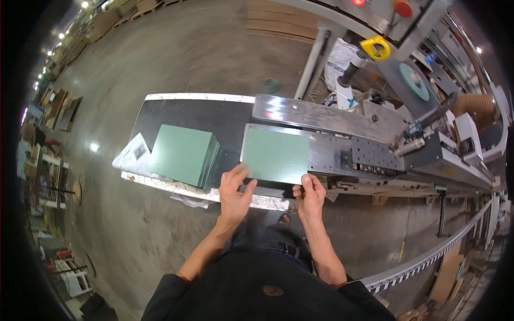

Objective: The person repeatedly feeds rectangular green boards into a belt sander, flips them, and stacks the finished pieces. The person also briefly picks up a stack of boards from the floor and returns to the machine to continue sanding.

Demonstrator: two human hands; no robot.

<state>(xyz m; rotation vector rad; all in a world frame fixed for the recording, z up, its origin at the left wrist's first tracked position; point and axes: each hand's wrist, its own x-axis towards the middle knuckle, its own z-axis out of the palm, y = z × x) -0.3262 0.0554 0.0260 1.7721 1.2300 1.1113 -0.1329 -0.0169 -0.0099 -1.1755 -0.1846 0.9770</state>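
A flat rectangular green panel (277, 153) lies on the metal bed of a machine in front of me. My right hand (311, 199) grips its near right corner, thumb on the top face and fingers curled below. At the near left corner is my left hand (234, 192), its fingertips against or just beside the panel's left edge and its thumb spread apart. To the left, a stack of similar green panels (181, 154) rests slightly turned on the dark tabletop (227, 115). A printed paper sheet (133, 154) sticks out from the stack's left side.
A metal guide rail (316, 116) runs behind the panel toward the machine head (441, 155) at the right. A yellow tape measure (375, 48) hangs at the upper right, near a red button (403, 8). A striped rail (428, 261) crosses the lower right.
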